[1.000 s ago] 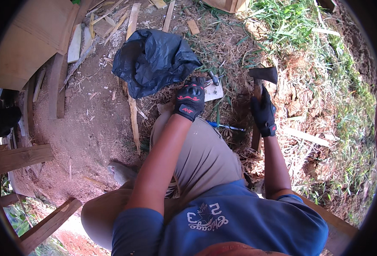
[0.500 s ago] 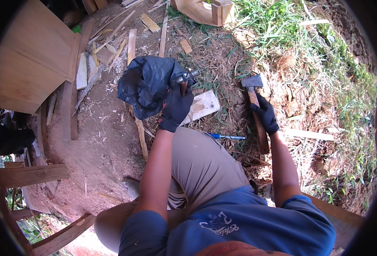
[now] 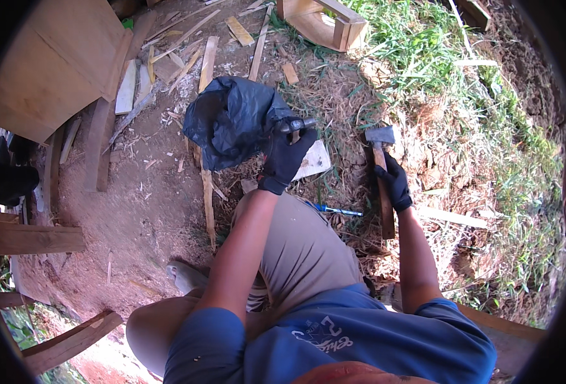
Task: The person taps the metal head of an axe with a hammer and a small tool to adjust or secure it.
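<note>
My left hand (image 3: pixel 288 155), in a black glove, is closed round the handle of a hammer (image 3: pixel 297 125). Its dark metal head sticks out above the fingers, at the right edge of a crumpled black plastic bag (image 3: pixel 231 125). On the right, my gloved right hand (image 3: pixel 395 182) grips a hatchet (image 3: pixel 384 201) by its wooden handle, blade end pointing away from me. A pale flat board (image 3: pixel 313 161) lies partly hidden behind my left hand. Between my knee and the hatchet, a slim blue-handled tool (image 3: pixel 339 210) rests on the ground; its kind is unclear.
A large wooden panel (image 3: pixel 55 64) stands at the far left, with wood strips (image 3: pixel 207 64) and offcuts scattered beside it. A wooden frame piece (image 3: pixel 324 25) sits at the far middle. Curved timber legs (image 3: pixel 71 342) are at the near left. Grass (image 3: pixel 417 57) grows on the right.
My left hand has moved a little to the right with the hammer, and its head has turned. The hatchet handle is slightly more upright in the picture. The whole view has shifted a little.
</note>
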Demonstrator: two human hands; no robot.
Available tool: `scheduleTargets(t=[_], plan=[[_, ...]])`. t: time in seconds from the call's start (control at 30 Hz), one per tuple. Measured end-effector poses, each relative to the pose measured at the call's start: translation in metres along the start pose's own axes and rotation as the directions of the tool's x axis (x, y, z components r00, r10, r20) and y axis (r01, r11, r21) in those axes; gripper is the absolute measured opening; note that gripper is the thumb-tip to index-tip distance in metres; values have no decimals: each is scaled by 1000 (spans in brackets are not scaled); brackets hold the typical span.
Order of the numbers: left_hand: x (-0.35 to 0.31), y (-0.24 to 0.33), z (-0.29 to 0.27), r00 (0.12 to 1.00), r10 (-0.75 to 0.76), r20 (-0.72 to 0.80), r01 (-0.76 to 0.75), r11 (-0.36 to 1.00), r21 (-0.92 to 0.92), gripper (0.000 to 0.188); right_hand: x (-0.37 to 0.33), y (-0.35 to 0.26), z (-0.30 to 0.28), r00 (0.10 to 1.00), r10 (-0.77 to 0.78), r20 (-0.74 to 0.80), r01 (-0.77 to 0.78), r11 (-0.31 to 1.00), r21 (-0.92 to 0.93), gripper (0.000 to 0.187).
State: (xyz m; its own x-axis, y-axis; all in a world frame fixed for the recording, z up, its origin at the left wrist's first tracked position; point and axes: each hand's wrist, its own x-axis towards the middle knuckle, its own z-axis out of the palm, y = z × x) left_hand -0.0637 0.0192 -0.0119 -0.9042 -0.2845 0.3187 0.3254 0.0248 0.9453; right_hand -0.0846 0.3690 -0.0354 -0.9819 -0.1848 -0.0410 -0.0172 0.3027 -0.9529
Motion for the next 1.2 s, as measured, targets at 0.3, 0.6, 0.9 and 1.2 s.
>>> scheduleTargets(t=[0.3,0.6,0.9,1.2], plan=[[-4,-3,-11,991,128,-34,-107,925,363,21,3,12,-5,1000,-11,-4,11,1000,-27,63],[-2,40,-6,992,109,60,-116,984,135,35,2,4,-4,999,-29,-29,24,986,-165,64],[-1,76,0,991,-1,137,3,1000,-15,41,2,4,0,999,-38,-9,38,998,-56,63],[0,71,3,989,-38,145,41,999,-18,27,1,7,1,999,-11,-34,10,999,-31,60]])
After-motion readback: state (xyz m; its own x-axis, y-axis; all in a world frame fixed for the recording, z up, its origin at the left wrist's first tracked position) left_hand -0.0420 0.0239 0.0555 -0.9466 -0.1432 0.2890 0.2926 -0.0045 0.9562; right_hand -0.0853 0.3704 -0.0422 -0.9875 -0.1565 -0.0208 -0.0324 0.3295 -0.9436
